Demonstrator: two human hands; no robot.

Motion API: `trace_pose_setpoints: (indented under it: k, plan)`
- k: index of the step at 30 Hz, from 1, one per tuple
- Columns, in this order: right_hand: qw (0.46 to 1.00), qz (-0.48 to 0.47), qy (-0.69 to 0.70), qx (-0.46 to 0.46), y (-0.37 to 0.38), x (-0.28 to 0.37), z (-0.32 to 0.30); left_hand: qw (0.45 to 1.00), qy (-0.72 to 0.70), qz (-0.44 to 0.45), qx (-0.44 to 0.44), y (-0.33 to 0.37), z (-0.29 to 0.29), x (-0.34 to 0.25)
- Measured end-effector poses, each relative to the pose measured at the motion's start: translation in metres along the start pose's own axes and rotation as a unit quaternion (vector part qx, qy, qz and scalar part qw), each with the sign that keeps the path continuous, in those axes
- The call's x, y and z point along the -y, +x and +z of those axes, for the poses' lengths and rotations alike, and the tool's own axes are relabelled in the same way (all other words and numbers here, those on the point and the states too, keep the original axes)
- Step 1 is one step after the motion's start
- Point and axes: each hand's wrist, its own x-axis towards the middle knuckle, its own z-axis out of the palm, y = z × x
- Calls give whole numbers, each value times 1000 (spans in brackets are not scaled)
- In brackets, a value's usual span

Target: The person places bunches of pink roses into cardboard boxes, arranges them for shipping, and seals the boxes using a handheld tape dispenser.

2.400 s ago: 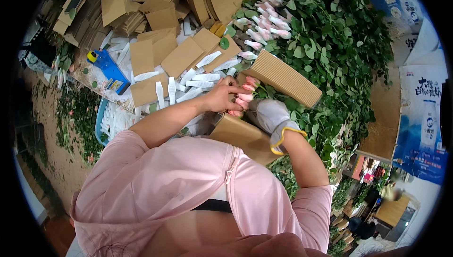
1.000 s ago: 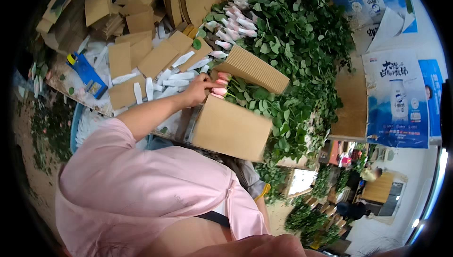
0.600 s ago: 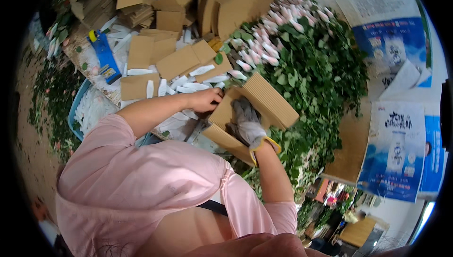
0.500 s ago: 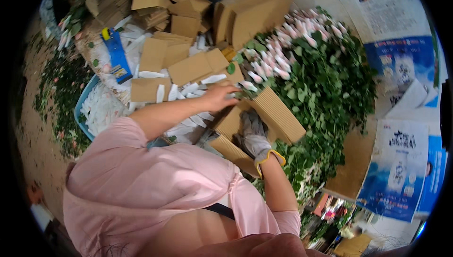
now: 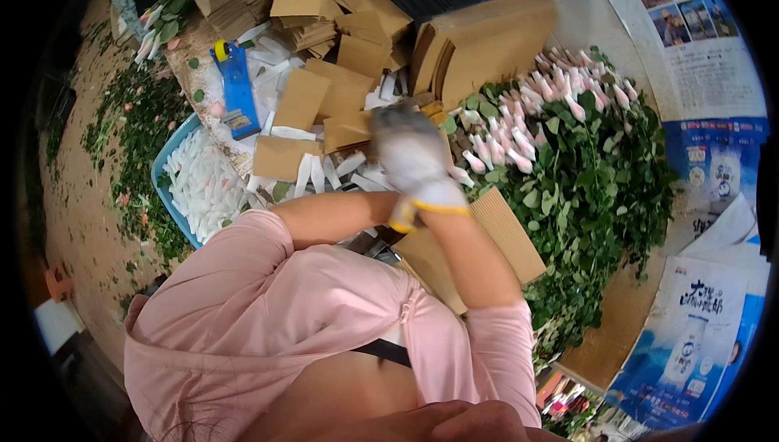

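Cardboard sleeve [image 5: 466, 251] sits right under the right forearm, around a rose bunch, next to the big flower pile [image 5: 568, 158]. Looks like the wrapping step to me, and the next move would need another loose card from the table. Right hand [image 5: 414, 154], gloved, is up over the cardboard sheets [image 5: 324, 109], fingers loosely curled and blurry, so whether it's pinching anything, can't tell. Left hand is hidden behind it. Blue tape tool [image 5: 235, 89] further out.
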Motion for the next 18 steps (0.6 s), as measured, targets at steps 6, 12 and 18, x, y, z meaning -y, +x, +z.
trace_pose_setpoints:
  k: [6,12,18]
  plan:
    - [859,273,423,94,-207,-27,-76,956,156,-198,150,36,-22,-43]
    - [641,454,613,83,-236,-23,-28,966,123,-166,154,41,-33,-45]
    - [674,488,512,213,-212,-31,0,979,92,-138,120,33,-37,-36]
